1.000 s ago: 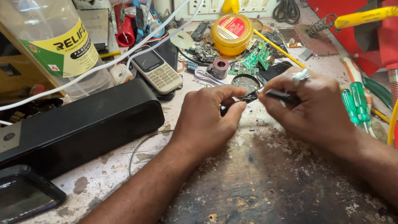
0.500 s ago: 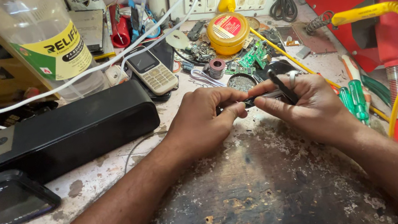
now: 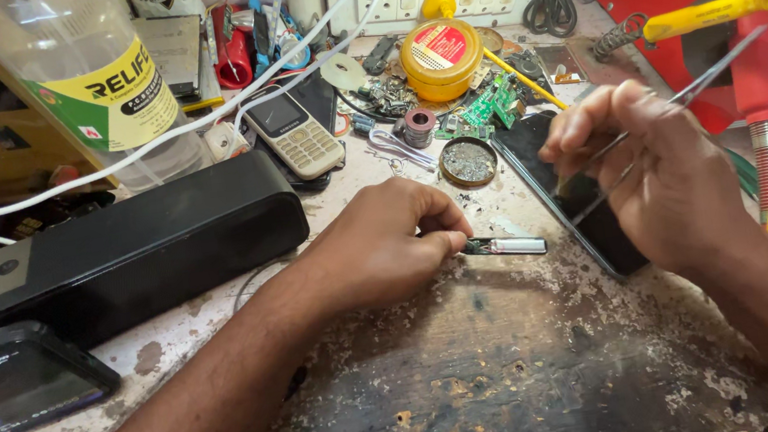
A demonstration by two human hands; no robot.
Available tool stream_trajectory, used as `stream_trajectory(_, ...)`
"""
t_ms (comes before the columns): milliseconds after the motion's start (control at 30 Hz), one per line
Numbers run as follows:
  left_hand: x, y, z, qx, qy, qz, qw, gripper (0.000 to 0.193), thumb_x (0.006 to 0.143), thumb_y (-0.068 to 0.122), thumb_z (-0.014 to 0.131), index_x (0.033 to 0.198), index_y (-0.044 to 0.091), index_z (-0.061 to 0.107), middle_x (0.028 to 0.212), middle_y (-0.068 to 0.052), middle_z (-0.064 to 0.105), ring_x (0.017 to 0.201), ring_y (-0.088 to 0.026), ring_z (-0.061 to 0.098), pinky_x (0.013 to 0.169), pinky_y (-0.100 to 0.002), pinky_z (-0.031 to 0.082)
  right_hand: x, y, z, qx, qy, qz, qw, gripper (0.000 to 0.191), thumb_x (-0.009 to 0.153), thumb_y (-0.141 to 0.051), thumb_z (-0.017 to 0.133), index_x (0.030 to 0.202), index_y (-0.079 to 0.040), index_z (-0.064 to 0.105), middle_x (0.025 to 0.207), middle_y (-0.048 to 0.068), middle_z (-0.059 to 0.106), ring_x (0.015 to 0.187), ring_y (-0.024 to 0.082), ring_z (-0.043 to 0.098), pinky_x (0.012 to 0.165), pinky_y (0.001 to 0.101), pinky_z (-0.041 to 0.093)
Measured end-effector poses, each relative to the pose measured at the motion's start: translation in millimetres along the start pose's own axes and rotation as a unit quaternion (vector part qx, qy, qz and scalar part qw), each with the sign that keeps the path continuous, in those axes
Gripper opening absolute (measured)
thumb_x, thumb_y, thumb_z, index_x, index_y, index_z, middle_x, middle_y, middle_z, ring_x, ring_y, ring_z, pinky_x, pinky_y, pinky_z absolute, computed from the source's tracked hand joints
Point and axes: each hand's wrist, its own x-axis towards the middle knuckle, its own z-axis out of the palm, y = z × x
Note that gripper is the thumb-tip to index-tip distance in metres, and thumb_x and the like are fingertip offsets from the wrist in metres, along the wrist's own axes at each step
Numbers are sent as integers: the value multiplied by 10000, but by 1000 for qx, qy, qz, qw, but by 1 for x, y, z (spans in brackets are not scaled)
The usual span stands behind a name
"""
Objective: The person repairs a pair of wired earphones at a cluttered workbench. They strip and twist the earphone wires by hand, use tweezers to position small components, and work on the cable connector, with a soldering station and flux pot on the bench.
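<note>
Two hands, left hand (image 3: 388, 250) pinching small metal part (image 3: 505, 246), right hand (image 3: 656, 168) gripping tweezers (image 3: 682, 101)

We see the left hand (image 3: 388, 250) pinching a small silvery part (image 3: 505, 246) flat on the scarred workbench (image 3: 481, 370), just right of the black speaker bar (image 3: 115, 254), while the right hand (image 3: 658, 177) (raised farther right of that bar) grips metal tweezers (image 3: 682, 98).

A black speaker bar (image 3: 115, 249), keypad phone (image 3: 294, 135) and yellow tin (image 3: 441, 58) (red-labelled) crowd the bench.
</note>
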Motion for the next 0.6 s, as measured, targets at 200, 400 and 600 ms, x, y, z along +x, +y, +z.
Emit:
stream_trajectory(200,-2,7,1,48,11,-26,998,164,816,184,734,938,105,811,848,-88,799,748,-159,777,724,-313,602,-3,6,3,-77,-60,47,994,698,1037,-631,349,1125,6,618,961,86,637,834,163,603,749,310,521)
stream_trajectory(400,-5,15,-2,47,-5,-63,997,155,818,122,718,938,123,816,850,-74,803,748,-143,771,732,-304,606,4,2,6,-132,-111,54,984,340,936,-257,660,1138,13,620,987,93,713,944,181,724,865,330,617)
stream_trajectory(600,-6,11,-2,33,-2,-31,999,187,801,59,695,937,110,812,855,-68,815,769,-129,791,751,-294,618,7,6,9,-222,-109,73,966,246,953,-162,630,1145,-10,647,955,86,758,873,141,744,715,301,611)
